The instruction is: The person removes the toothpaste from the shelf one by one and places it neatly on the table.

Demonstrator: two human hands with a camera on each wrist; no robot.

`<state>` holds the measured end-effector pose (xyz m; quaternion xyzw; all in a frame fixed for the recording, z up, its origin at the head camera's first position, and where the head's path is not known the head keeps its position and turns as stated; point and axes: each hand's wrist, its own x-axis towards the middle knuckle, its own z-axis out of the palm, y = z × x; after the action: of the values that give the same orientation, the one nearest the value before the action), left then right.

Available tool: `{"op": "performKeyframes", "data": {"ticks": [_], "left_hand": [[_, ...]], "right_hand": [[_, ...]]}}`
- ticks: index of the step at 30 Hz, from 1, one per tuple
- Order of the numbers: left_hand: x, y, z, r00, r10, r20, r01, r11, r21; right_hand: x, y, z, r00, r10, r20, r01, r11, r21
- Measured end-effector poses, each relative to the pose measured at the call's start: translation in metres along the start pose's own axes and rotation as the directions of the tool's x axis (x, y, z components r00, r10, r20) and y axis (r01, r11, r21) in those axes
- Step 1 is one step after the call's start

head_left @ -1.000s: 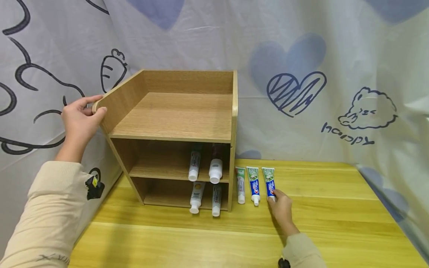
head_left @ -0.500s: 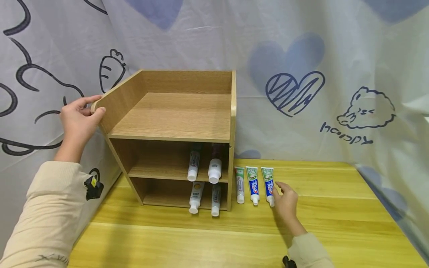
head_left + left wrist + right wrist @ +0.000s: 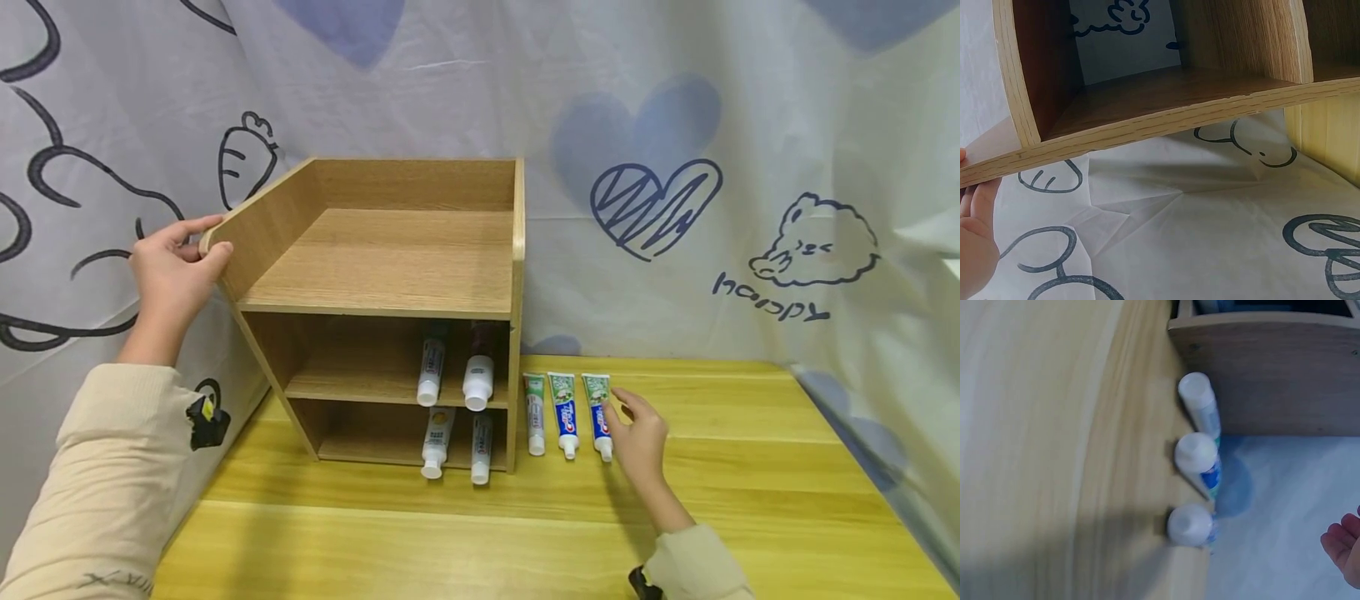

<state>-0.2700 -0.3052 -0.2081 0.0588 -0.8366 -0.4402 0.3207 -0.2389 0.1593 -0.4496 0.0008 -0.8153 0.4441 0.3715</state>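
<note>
Left hand (image 3: 172, 271), yours: gripped the wooden shelf (image 3: 397, 260) by its left side. Right hand (image 3: 637, 433), yours: fingers loosely parted, hung beside toothpaste tubes (image 3: 565, 415), three, on the table (image 3: 420, 542).

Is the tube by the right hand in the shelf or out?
Out: the tube lies on the table, clear of the shelf.

- My left hand (image 3: 172, 271) is raised, thumb and fingers pinching.
- My right hand (image 3: 639, 437) is lower than my left, fingers loosely bent, thumb apart.
</note>
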Motion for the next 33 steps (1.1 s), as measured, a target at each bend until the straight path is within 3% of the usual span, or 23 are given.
{"op": "performKeyframes", "data": {"ticks": [8,14,16,21,23,33], "left_hand": [[0.000,-0.002,0.001,1.000,0.006,-0.008,-0.006,1.000,-0.005],[0.000,-0.002,0.000,1.000,0.012,-0.003,-0.012,1.000,-0.002],[0.001,-0.002,0.000,1.000,0.012,0.008,-0.012,1.000,-0.005],[0.002,-0.001,-0.001,0.999,0.022,0.029,-0.022,1.000,-0.006],[0.001,-0.001,-0.001,0.999,0.034,0.026,-0.034,0.999,0.007],[0.000,-0.001,0.001,0.998,0.059,0.020,-0.060,0.998,0.034]], "right_hand": [[-0.002,-0.021,-0.001,1.000,0.029,-0.010,-0.028,0.996,0.090],[-0.006,-0.033,0.001,0.999,0.008,-0.038,-0.001,0.982,0.189],[-0.008,-0.048,-0.002,0.999,0.004,-0.040,0.004,0.981,0.193],[-0.013,-0.060,0.001,0.999,-0.003,-0.037,0.011,0.977,0.214],[-0.015,-0.056,0.006,1.000,-0.005,-0.023,0.010,0.968,0.250],[-0.029,-0.079,0.015,0.999,0.003,0.046,-0.022,0.903,0.428]]}}
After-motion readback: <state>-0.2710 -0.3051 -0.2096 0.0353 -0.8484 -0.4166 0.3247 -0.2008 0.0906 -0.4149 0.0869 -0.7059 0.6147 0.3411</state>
